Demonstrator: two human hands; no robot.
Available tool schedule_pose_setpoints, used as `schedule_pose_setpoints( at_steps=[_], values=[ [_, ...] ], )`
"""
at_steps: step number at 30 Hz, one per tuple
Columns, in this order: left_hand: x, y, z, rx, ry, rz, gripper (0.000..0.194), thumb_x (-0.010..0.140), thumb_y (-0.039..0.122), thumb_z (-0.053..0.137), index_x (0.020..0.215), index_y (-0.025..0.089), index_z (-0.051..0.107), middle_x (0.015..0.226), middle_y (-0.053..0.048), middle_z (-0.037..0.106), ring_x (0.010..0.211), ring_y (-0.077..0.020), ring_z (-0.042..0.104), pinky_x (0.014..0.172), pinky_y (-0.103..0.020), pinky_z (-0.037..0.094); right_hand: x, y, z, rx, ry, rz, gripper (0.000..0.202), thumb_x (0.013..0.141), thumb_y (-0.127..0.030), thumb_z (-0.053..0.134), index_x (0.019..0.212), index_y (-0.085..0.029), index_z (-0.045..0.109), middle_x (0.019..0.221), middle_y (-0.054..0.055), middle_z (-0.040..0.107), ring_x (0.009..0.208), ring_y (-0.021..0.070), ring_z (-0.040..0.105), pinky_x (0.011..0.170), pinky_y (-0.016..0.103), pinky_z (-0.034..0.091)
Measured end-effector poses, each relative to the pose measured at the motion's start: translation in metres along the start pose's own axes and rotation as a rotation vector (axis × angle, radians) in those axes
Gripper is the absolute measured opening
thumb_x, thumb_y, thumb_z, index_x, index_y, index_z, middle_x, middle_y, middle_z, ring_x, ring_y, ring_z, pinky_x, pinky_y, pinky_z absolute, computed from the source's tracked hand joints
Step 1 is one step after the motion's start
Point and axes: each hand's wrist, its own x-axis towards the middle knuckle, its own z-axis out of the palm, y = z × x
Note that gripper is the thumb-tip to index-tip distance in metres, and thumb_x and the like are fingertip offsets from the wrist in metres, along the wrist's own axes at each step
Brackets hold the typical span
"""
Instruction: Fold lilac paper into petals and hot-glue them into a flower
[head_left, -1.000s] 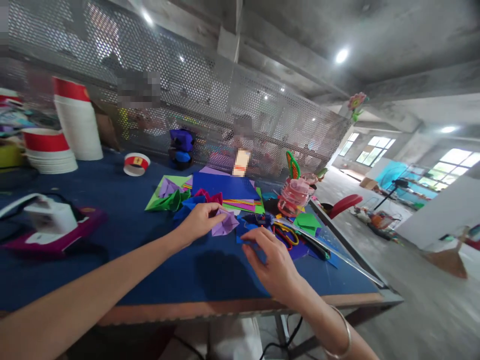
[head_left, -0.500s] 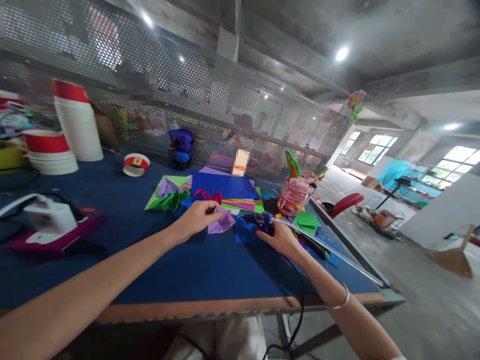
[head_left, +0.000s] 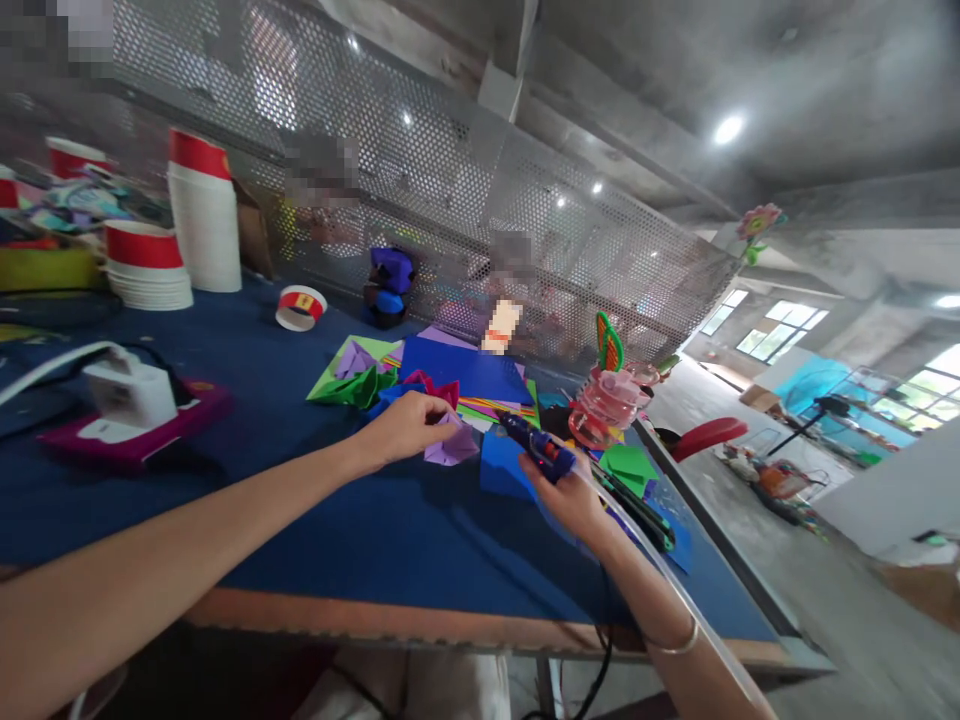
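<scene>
My left hand [head_left: 412,428] pinches a folded light-purple paper piece [head_left: 452,442] above the blue tabletop. To its right, my right hand [head_left: 566,490] is wrapped round a dark blue glue gun [head_left: 541,447], whose nozzle points up and left. A long clear glue stick [head_left: 637,535] runs back from the gun along my right forearm. A blue paper square [head_left: 504,465] lies between the hands. Just beyond my left hand sit folded green paper [head_left: 358,388] and folded magenta paper [head_left: 431,387], beside a stack topped by a dark blue sheet [head_left: 463,370].
Paper cups [head_left: 206,225] stand in stacks at the back left. A white plug [head_left: 131,390] sits on a purple power strip [head_left: 206,405]. A pink jar [head_left: 606,405] and green paper [head_left: 628,467] are at the right. Perforated metal panels [head_left: 442,190] rise behind.
The glue gun is lifted in my right hand and its nozzle now shows, turned toward the purple paper. My left hand still holds that paper. The camera view has shifted left.
</scene>
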Motion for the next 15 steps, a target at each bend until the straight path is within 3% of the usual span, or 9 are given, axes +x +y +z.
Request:
schedule_pose_setpoints(
  at_steps=[5,15],
  values=[
    [-0.002,0.004,0.001,0.212,0.04,0.093,0.026,0.073,0.038,0.059,0.069,0.015,0.069,0.055,0.002,0.058,0.055,-0.0126,0.051,0.052,-0.022,0.035,-0.01,-0.01,0.004,-0.033,-0.102,-0.181,0.024,0.09,-0.035,0.055,0.072,-0.021,0.047,0.071,0.0,0.052,0.063,0.0141,0.05,0.061,0.026,0.04],
    [-0.007,0.011,0.003,0.267,0.024,0.108,0.025,0.074,0.037,0.056,0.069,0.016,0.069,0.058,0.001,0.061,0.056,-0.0127,0.052,0.053,-0.022,0.035,-0.01,-0.012,0.003,-0.091,-0.145,-0.159,0.026,0.091,-0.036,0.053,0.071,-0.023,0.044,0.071,0.0,0.052,0.064,0.014,0.049,0.061,0.026,0.04]
  ],
)
